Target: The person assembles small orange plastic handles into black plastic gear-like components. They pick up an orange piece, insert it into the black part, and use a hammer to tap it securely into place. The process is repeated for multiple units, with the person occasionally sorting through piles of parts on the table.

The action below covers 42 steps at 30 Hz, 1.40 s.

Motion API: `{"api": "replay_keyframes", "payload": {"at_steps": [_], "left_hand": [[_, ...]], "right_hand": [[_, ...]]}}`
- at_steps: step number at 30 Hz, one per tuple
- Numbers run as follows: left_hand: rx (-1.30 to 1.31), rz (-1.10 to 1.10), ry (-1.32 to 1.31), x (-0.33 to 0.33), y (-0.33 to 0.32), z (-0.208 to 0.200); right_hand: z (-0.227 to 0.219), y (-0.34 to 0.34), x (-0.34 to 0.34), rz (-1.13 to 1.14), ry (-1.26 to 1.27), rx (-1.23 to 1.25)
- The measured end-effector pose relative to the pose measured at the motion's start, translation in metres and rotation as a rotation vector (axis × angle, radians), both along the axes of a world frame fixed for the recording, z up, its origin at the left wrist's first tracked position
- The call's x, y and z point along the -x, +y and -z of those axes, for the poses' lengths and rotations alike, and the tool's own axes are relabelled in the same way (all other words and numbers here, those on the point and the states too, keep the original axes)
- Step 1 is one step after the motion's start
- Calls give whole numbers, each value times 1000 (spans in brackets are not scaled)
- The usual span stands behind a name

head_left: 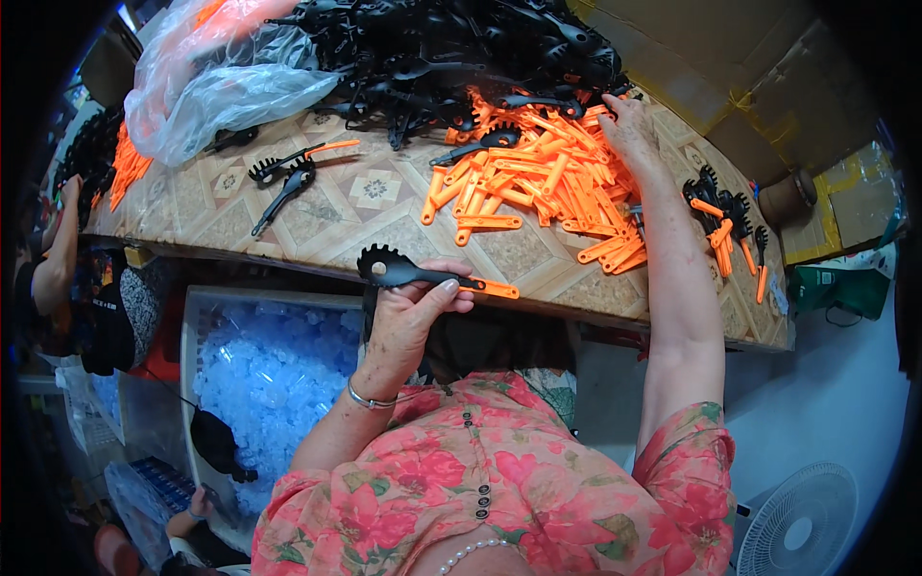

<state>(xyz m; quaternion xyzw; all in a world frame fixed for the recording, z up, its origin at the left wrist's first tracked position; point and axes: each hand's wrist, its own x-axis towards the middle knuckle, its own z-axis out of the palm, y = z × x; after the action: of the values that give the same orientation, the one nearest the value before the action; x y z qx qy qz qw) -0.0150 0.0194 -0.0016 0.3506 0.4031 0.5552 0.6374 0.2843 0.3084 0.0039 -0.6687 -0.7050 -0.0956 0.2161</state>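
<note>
My left hand [420,305] is closed round a black pasta server [408,274] with a toothed head and an orange handle piece [497,289] at its end. It is held level just off the table's near edge, teeth to the left. Farther off, my right hand [629,130] reaches to the far right side of a heap of loose orange handles [547,178]. Its fingertips are drawn together beside black parts there; what they grip, if anything, is hidden. Behind the orange heap lies a big pile of black pasta server heads [413,77].
Two black servers [286,192] lie left on the patterned table [375,187]. Several orange-handled ones [730,216] lie right. Clear plastic bags [226,106], cardboard [701,48], a bin of bluish clear pieces [269,374] and a fan [802,518] surround it. Another person's arm [62,240] shows far left.
</note>
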Motion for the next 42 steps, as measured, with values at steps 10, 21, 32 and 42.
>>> {"api": "replay_keyframes", "payload": {"at_steps": [10, 21, 32, 42], "left_hand": [[19, 9, 2, 4, -2, 2], [3, -13, -30, -2, 1, 2], [-10, -14, -1, 0, -3, 4], [12, -20, -5, -1, -3, 5]], "right_hand": [[-44, -44, 16, -18, 229, 277], [-30, -51, -25, -376, 578, 378], [-34, -40, 25, -100, -52, 400], [-35, -58, 18, -415, 759, 437]]}}
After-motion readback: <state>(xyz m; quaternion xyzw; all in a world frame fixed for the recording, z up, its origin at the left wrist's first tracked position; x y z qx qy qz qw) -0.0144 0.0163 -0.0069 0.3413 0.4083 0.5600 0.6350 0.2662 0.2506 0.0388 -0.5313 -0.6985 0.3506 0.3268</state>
